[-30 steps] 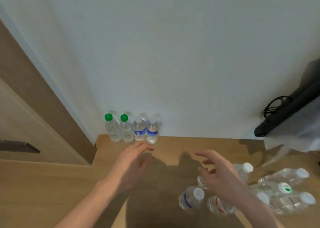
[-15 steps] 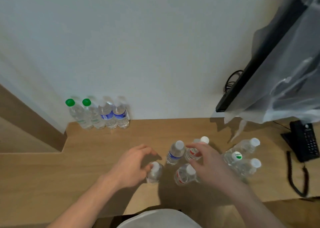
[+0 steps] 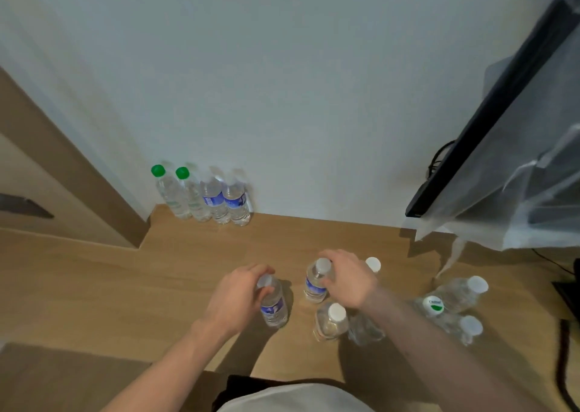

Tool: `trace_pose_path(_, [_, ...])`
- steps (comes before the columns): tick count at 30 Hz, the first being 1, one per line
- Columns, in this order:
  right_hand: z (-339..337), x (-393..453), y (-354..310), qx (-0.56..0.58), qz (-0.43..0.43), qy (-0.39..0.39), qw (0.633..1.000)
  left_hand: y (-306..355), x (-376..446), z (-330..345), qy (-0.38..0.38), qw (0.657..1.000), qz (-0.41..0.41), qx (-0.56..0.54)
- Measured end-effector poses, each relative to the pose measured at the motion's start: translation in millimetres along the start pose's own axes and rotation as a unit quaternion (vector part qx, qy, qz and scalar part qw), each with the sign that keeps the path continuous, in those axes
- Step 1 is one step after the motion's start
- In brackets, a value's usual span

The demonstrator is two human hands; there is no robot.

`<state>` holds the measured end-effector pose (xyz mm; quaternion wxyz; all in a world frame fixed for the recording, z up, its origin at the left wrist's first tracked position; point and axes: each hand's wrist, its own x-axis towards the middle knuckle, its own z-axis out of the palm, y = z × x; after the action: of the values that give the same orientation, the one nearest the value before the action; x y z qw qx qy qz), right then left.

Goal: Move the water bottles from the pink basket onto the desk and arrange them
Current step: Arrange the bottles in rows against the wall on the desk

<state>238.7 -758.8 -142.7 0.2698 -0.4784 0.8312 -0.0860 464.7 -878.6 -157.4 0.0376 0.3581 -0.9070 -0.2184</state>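
My left hand [image 3: 236, 295] grips the neck of a blue-labelled water bottle [image 3: 273, 306] standing on the wooden desk [image 3: 125, 286]. My right hand [image 3: 350, 281] grips the top of a second blue-labelled bottle [image 3: 314, 283] just to its right. A row of several bottles [image 3: 204, 196], two with green caps, stands against the wall at the back left. More bottles stand loosely near my right hand: one with a white cap [image 3: 332, 320], one behind the hand [image 3: 373, 265], and a cluster at the right [image 3: 452, 305]. No pink basket is in view.
A black monitor [image 3: 489, 104] wrapped in clear plastic [image 3: 539, 185] hangs over the desk's right side, with cables [image 3: 439, 157] behind it. A brown panel [image 3: 62, 173] borders the desk at the left. A dark cord [image 3: 565, 364] lies at the far right edge.
Both hands have come down from open reaching to gripping one blue-labelled bottle each. The view has swung right and down over the loose bottles.
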Motion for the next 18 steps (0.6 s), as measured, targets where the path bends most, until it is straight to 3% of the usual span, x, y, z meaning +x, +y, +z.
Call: trace_pose_path(18, [-38,89,-45,0.054,-0.003,0.108,0.993,-42,159,-84,0.019,0.999,0.024,0.025])
